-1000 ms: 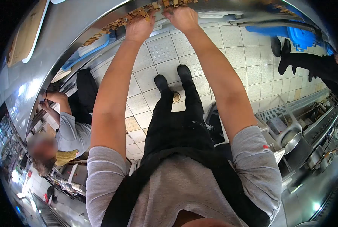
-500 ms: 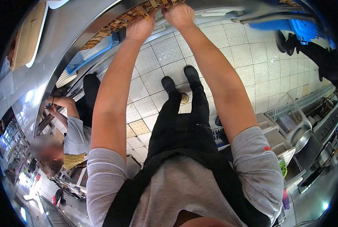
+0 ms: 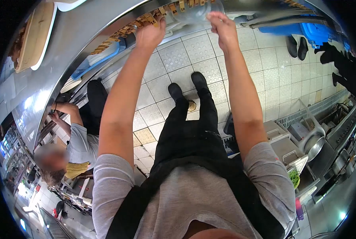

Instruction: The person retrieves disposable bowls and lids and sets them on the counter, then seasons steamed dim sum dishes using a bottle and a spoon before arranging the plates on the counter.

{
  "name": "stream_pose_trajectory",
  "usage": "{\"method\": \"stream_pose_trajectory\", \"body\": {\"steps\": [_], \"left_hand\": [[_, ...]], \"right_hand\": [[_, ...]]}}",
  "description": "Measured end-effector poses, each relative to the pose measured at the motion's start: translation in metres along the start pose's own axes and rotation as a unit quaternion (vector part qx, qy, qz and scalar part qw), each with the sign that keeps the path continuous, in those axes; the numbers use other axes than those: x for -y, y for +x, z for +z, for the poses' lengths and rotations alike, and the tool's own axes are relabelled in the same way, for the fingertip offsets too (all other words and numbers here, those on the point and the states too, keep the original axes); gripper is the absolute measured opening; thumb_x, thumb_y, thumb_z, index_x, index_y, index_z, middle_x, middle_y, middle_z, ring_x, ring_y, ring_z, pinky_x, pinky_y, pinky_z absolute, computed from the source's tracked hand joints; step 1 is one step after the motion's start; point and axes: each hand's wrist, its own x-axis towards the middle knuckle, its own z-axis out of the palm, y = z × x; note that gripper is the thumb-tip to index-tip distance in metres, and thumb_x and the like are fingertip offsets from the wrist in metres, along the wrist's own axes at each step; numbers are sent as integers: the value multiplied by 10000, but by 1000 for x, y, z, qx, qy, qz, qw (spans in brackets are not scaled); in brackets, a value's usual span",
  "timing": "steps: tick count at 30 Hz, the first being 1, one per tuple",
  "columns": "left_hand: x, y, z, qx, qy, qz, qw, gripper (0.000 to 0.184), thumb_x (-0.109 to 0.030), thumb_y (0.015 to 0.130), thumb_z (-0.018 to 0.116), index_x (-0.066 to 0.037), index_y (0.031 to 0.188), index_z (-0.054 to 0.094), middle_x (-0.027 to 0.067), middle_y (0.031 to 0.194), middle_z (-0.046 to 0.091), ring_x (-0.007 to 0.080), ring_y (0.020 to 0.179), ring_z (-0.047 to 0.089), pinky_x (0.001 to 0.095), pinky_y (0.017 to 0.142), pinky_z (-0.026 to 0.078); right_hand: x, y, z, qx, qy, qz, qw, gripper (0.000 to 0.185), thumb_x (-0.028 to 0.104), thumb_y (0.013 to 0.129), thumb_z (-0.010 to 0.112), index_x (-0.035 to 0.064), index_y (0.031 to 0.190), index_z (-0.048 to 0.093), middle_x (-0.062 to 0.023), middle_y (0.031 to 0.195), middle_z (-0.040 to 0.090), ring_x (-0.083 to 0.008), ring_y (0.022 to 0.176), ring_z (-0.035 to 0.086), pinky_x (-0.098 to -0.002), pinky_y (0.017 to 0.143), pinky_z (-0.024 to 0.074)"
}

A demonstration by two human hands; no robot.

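Observation:
A row of small numbered yellow-brown tags (image 3: 148, 18) runs along the edge of the steel counter (image 3: 80, 28). My left hand (image 3: 149, 35) is at this row, thumb up and the other fingers partly hidden by the tags. A clear, see-through plastic container (image 3: 194, 15), blurred, lies under the tags and to the right of my left hand. My right hand (image 3: 222, 27) pinches its right side with bent fingers.
A wooden tray (image 3: 36, 36) lies on the counter at upper left. Below it a co-worker in a grey shirt (image 3: 82, 141) bends at the counter. Blue bins (image 3: 315, 34) and another person's dark legs (image 3: 341, 61) are at upper right, a pan (image 3: 315, 147) at right.
My right hand has moved right, away from my left hand, and the clear container now shows between them. My left hand has hardly moved.

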Motion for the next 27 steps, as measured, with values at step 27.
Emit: {"method": "stream_pose_trajectory", "body": {"steps": [27], "left_hand": [[-168,-119,-206,22,-942,-61,329,489,-151,923,456,-157,1376,273,81,1358,387,262,1234,417,460,1001,378]], "right_hand": [[247,-190,2,282,-99,-185,936,392,112,933,463,63,1321,438,-61,906,531,-86,625,497,-227,595,457]]}}
